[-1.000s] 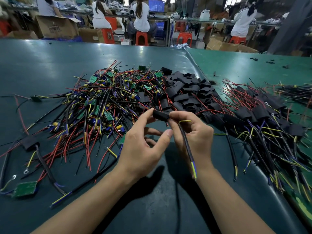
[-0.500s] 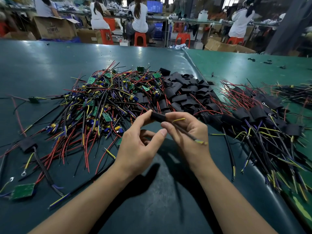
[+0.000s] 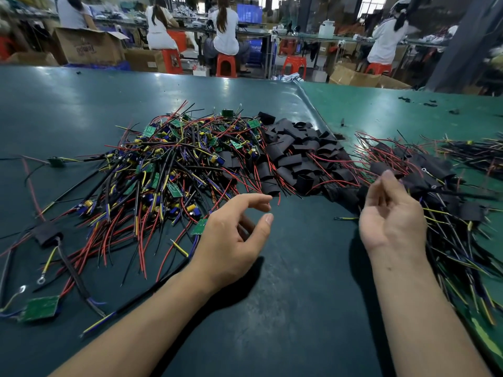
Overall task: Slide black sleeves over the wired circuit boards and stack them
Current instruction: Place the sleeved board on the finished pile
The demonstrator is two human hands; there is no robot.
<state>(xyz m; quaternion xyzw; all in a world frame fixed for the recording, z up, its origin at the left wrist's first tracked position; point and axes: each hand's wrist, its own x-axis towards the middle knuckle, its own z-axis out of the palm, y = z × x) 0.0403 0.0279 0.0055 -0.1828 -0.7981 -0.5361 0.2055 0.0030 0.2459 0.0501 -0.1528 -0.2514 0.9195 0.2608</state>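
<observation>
**Both hands free, next board to be picked**

While neither hand holds anything, the head view shows the left hand (image 3: 231, 235) hanging low over the tabletop (image 3: 299, 281) with thumb and fingers loosely curved and apart, near the edge of the unsleeved boards (image 3: 174, 170), a tangle of green boards with red, black and yellow wires. One green board (image 3: 200, 226) lies just beside the left thumb side. The right hand (image 3: 392, 216) is raised palm-up, fingers relaxed and apart, at the edge of the sleeved stack (image 3: 424, 175), where black-covered units lie with wires trailing toward the person. Between the 2 piles sits the heap of loose sleeves (image 3: 296, 159), well within reach of either hand.

By my reading, 1 unit is finished and the next pick is due. To do it well, the left hand would best take a board at the pile's near edge, such as the one beside it, and lift it by the board itself so the wires pull free without dragging neighbours. The right hand would do well to pinch 1 sleeve whose mouth stands open, then feed the gathered wire ends through first. Stray red wires crossing the sleeves could snag.
</observation>
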